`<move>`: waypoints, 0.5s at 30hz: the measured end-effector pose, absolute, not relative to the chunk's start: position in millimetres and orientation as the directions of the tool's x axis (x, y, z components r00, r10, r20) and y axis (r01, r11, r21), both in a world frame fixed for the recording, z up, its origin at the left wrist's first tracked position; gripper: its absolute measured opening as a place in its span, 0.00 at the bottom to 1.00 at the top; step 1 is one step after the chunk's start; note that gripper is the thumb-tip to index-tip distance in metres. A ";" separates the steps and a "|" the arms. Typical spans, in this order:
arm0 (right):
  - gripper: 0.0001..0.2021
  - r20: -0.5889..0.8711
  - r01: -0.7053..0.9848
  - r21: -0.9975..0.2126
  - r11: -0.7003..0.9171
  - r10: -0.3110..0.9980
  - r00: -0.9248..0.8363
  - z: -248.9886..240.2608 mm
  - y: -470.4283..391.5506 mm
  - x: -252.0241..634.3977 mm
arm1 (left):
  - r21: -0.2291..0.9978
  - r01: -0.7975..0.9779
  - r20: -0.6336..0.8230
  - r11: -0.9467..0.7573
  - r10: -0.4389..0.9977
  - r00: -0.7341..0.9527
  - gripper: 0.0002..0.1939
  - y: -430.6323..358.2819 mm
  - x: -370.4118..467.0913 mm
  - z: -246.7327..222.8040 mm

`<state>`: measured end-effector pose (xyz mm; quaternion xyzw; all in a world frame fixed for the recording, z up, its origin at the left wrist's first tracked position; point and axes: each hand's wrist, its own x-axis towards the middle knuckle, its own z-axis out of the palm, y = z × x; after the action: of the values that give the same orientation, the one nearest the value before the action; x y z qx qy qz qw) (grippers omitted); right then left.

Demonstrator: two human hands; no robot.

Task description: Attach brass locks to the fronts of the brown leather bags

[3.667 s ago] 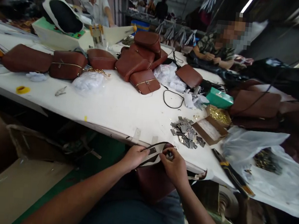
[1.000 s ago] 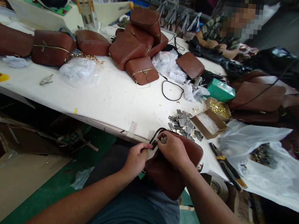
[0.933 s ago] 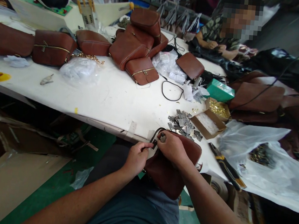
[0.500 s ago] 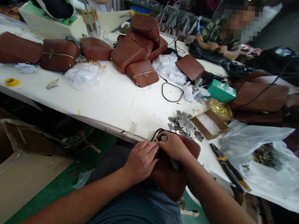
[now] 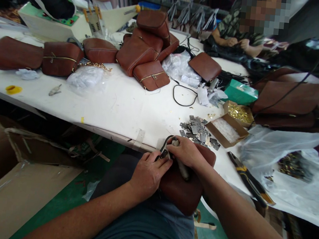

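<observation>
A brown leather bag (image 5: 182,195) lies across my lap against the table's front edge. My left hand (image 5: 147,174) is closed on its left edge, fingertips close together beside a thin black strap (image 5: 165,142). My right hand (image 5: 184,151) reaches over the bag, closed around a worn grey-handled tool (image 5: 183,171). One end of that tool pokes out past the thumb and the other rests below the palm; its exact kind is hidden by the fingers. A small pale piece shows between the two hands, too covered to name.
Past the bag lie loose metal plates (image 5: 196,128) and boxes of white bits (image 5: 226,129) and gold fittings (image 5: 238,112). Black-and-yellow pliers (image 5: 251,181) lie right, beside a plastic bag (image 5: 293,158). Brown bags (image 5: 145,58) are piled behind. A co-worker (image 5: 240,37) sits across the table.
My right hand has lifted slightly and turned, showing more of the grey handle. My left fingers have spread a little and shifted, uncovering more of the strap. The view has tilted slightly.
</observation>
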<state>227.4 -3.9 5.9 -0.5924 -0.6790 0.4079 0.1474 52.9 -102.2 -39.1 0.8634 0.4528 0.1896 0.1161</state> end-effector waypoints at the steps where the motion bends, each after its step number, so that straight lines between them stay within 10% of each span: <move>1: 0.06 -0.270 0.677 -0.736 -0.032 0.930 -0.249 5.4 -5.1 227.1 | 0.383 0.746 0.218 -0.544 0.838 0.500 0.22 -106.1 52.8 -39.4; 15: 0.12 -0.217 0.726 -0.682 0.089 0.923 -0.318 -7.7 -21.2 223.1 | 0.661 0.600 0.198 -0.450 0.876 0.439 0.25 -124.5 56.9 -62.4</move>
<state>223.1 -21.2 -7.7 -0.5681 -0.7254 0.3642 0.1354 56.9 -124.5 -62.4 0.8083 0.4567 0.2679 0.2577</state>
